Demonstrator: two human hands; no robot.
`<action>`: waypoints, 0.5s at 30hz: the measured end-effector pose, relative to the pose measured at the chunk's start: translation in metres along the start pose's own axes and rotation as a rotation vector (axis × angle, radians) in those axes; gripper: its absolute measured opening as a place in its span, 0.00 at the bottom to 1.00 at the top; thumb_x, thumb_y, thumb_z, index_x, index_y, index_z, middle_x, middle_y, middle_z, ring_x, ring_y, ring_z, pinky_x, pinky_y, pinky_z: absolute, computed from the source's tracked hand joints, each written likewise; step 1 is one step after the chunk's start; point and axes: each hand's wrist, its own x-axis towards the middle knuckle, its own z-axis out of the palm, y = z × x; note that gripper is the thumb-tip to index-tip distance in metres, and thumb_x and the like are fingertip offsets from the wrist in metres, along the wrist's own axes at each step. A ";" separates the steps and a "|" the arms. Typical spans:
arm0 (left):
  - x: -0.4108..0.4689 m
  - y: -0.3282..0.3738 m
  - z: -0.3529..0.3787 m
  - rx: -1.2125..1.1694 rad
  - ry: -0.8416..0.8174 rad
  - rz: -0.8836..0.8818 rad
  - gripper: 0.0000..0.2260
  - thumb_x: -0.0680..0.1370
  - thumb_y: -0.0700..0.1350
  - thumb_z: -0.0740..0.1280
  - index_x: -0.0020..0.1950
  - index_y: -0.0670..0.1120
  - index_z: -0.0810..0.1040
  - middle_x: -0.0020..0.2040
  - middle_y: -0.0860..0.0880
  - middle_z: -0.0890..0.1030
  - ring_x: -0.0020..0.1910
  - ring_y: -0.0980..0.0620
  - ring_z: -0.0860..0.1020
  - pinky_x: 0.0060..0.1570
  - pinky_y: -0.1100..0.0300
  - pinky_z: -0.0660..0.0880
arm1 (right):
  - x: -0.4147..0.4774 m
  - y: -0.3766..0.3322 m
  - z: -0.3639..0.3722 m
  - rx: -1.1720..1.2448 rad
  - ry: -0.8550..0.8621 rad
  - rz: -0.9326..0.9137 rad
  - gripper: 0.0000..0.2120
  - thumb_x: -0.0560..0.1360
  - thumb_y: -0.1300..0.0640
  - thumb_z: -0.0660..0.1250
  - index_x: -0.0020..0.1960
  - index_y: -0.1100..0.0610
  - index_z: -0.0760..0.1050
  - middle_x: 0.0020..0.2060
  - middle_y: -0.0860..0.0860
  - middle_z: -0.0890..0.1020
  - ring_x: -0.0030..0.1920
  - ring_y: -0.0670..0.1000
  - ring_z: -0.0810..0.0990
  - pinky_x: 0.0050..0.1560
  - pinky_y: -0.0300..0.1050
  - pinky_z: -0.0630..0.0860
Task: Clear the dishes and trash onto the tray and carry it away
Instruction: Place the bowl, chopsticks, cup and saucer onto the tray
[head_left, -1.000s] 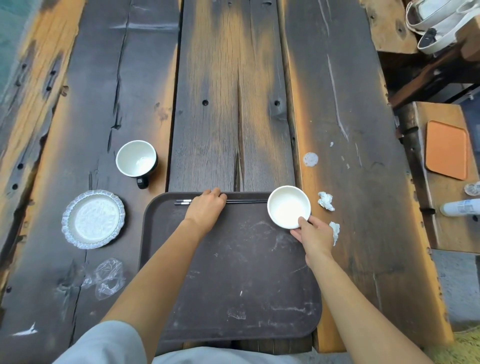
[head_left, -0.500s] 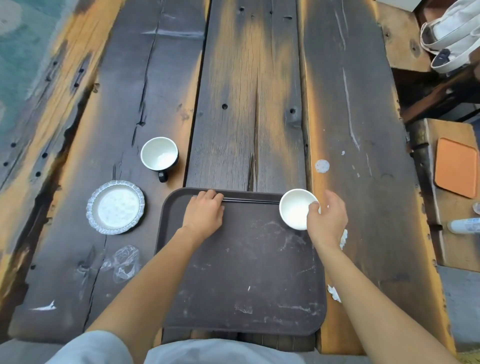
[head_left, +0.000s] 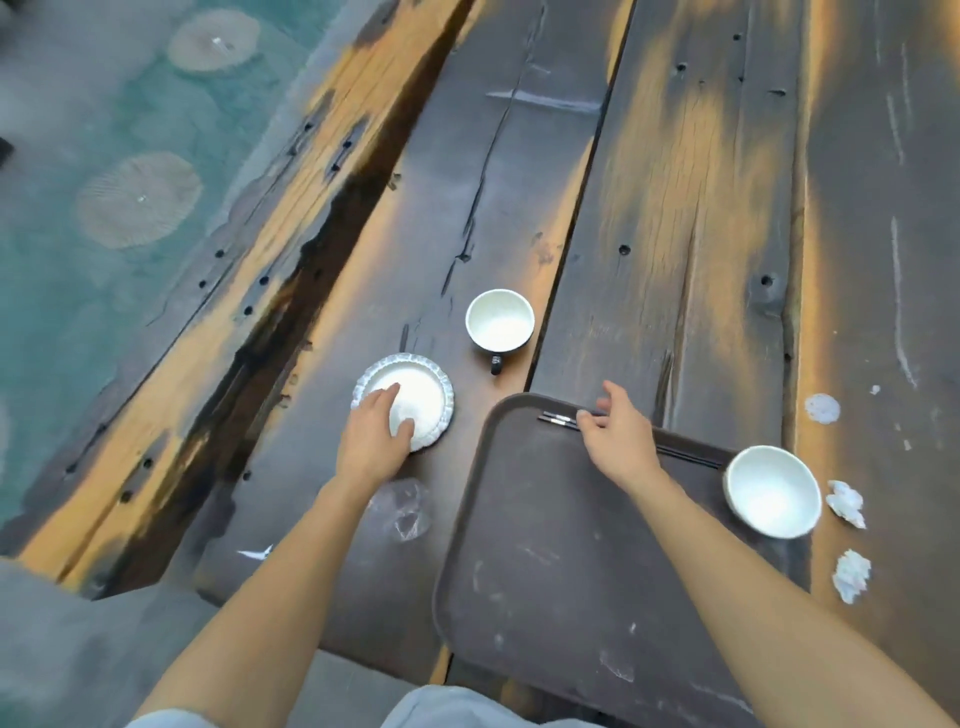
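Small scalloped plate (head_left: 410, 402), pale w/ a silvery fluted rim, sits on the dark plank surface (head_left: 691, 218) just left of the tray (head_left: 561, 597). Left hand (head_left: 371, 441) lies on its near-left edge, fingers (head_left: 384, 397) spread flat over the rim & not yet curled under; nothing lifted. Plate looks thin, stiff, prob. light and breakable; glazed face likely slick, so best hold is a pinch at the fluted rim, thumb on top, fingertips beneath.

Right hand (head_left: 615, 434) hovers at the tray's far edge, fingers loosely open over the black chopsticks (head_left: 558, 419), which lie on the tray along that edge; contact can't be told. White bowl (head_left: 772, 491) already sits at the tray's far-right corner. Mug (head_left: 500, 321) stands beyond the plate, handle toward the person, near but apart.

Crumpled clear plastic wrap (head_left: 402, 506) lies just nearer than the plate, by the left wrist. Two tissue wads (head_left: 847, 503) sit off the tray's right side. Tray middle is bare, ample room for a short slide-and-lift rightward. Surface's left edge drops off toward the floor (head_left: 104, 208) beyond the plate, so sweep inward.
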 end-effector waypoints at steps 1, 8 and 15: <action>0.004 -0.012 -0.006 -0.008 0.001 -0.015 0.26 0.79 0.44 0.67 0.75 0.40 0.68 0.73 0.40 0.72 0.72 0.40 0.68 0.70 0.48 0.65 | 0.003 -0.010 0.011 0.006 -0.027 0.014 0.30 0.81 0.52 0.65 0.79 0.57 0.60 0.70 0.56 0.75 0.61 0.55 0.79 0.65 0.49 0.71; 0.030 -0.061 -0.019 -0.236 -0.042 -0.275 0.10 0.75 0.44 0.68 0.53 0.42 0.73 0.49 0.44 0.77 0.51 0.39 0.76 0.46 0.49 0.73 | 0.022 -0.065 0.078 0.048 -0.094 0.043 0.26 0.79 0.51 0.65 0.75 0.56 0.68 0.62 0.52 0.81 0.62 0.56 0.79 0.65 0.49 0.72; 0.042 -0.080 0.000 -0.797 -0.076 -0.501 0.12 0.78 0.41 0.69 0.61 0.38 0.78 0.55 0.37 0.81 0.54 0.40 0.82 0.48 0.48 0.83 | 0.048 -0.102 0.105 0.565 -0.164 0.330 0.06 0.82 0.55 0.64 0.53 0.57 0.73 0.50 0.58 0.77 0.47 0.55 0.80 0.51 0.47 0.82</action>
